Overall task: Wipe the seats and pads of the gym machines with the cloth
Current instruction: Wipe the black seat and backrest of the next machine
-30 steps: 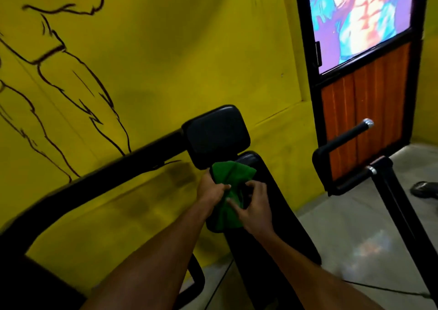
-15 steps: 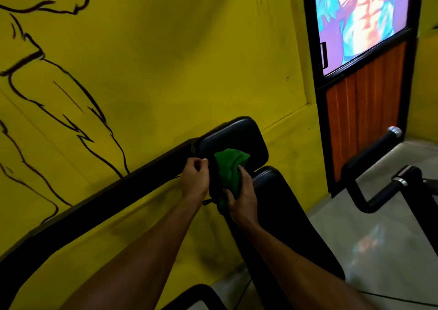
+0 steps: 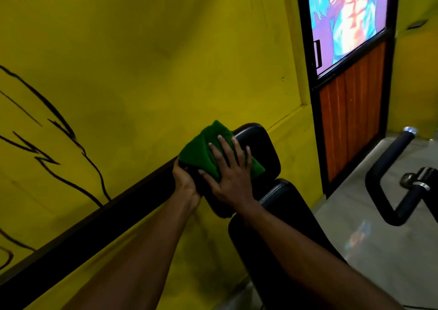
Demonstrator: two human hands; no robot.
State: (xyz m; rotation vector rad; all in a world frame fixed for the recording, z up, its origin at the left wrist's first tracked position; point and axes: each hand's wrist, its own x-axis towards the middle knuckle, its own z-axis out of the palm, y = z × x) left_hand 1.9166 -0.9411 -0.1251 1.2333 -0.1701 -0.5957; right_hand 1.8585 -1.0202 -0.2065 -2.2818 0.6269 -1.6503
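My right hand (image 3: 228, 174) lies flat with its fingers spread, pressing the green cloth (image 3: 201, 148) onto the face of the small upper pad (image 3: 263, 150). The cloth covers the pad's upper left corner and pokes past its top edge. My left hand (image 3: 186, 182) grips the pad's left edge, where the black frame bar (image 3: 94, 217) meets it, with my fingers curled behind and out of sight.

I judge this pad to be mid-wipe, since its right edge and lower right corner lie bare of cloth. The long pad (image 3: 284, 214) just below its bottom edge carries no cloth, and I cannot tell if it is clean. The machine with the grip bar (image 3: 400, 148) stands well apart and probably comes later.
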